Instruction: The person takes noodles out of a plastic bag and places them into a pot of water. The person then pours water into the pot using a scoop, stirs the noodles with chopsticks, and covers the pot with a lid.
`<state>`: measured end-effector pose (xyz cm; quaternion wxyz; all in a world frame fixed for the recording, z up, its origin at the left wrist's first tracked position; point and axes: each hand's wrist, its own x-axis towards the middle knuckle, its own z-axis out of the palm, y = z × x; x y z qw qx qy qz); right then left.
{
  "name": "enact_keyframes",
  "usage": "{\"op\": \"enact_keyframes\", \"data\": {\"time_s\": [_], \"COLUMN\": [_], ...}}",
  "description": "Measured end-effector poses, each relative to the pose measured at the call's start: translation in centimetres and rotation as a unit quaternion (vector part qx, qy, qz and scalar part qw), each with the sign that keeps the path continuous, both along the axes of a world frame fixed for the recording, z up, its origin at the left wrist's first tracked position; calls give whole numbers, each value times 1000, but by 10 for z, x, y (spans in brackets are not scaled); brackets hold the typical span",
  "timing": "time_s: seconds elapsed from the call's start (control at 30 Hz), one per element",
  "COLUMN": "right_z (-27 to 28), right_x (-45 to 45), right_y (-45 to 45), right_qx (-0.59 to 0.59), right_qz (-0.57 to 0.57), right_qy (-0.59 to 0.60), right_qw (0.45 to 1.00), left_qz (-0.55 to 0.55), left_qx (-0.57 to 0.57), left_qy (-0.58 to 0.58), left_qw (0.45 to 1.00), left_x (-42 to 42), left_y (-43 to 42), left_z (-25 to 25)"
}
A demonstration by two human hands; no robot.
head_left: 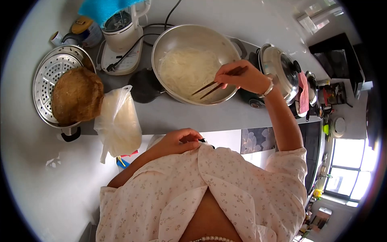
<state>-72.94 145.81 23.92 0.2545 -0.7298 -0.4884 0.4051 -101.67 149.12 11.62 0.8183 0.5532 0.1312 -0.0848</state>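
Note:
A wide metal pan [225, 44] holds pale, thin noodles [187, 68]. Over its right side, my right hand [246, 76] is closed on dark brown chopsticks [209, 88], their tips a little apart over the lower edge of the noodles. My left hand [181, 141] rests against my shirt below the counter edge, its fingers curled near a small black item I cannot make out. Left of the pan, a tied plastic bag [119, 121] of something pale hangs over the counter edge.
At the left, a steamer pot [42, 88] holds a brown flat round piece [76, 96]. Behind the bag stands a white appliance [121, 56] with a black cable [133, 46]. A glass-lidded pot [280, 70] stands right of the pan on the grey counter [177, 121].

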Motion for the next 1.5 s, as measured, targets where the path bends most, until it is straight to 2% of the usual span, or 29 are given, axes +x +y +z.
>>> {"op": "enact_keyframes", "data": {"time_s": [0.07,0.1,0.13,0.2,0.27,0.33,0.4,0.47,0.6,0.63,0.7,0.73,0.8,0.83,1.07,1.17,1.27,1.43,1.5], "right_z": [-23,-27,-29,-31,-27,-33,-32,-23,-32,-36,-41,-39,-33,-29,-44,-29,-8,-45,-47], "right_x": [6,9,13,20,29,42,42,23,-18,-25,-28,-26,-22,-18,-17,-6,-3,-5,-4], "right_y": [0,4,8,15,16,13,9,-1,7,13,26,28,34,34,29,21,26,51,49], "right_qx": [76,86,87,159,173,210,199,71,27,27,81,82,169,173,124,11,6,167,128], "right_qz": [83,85,83,13,1,-69,-84,-86,-84,-88,-76,-76,-117,-109,-64,-31,-77,-71,-51], "right_qy": [13,-50,-49,-174,-187,-148,-188,-160,-17,-16,80,80,99,54,21,4,-10,22,4], "right_qw": [994,991,991,972,967,964,958,981,996,996,991,990,974,977,990,999,997,983,990], "left_qz": [-5,-7,12,31,-7,-2,4,15,5,19,31,23,16,20,26,-19,-13,-26,-27], "left_qx": [0,1,8,16,15,13,11,-10,-8,-5,1,16,31,19,-5,-9,-19,1,9], "left_qy": [0,0,-14,-28,-3,-5,-7,-2,2,-13,-28,-30,-32,-27,-11,6,7,2,-1], "left_qw": [1000,1000,1000,999,1000,1000,1000,1000,1000,1000,999,999,999,999,1000,1000,1000,1000,1000], "left_x": [2,3,4,5,4,2,0,-1,1,3,7,8,8,7,7,7,6,10,10], "left_y": [-1,-2,-5,-5,-2,-2,-2,-2,-2,-5,-5,-5,-5,-5,-3,2,3,3,4], "left_z": [1,1,-1,0,2,-3,-5,-5,-4,-5,-5,-4,-3,-3,-1,-5,-2,-1,-3]}}
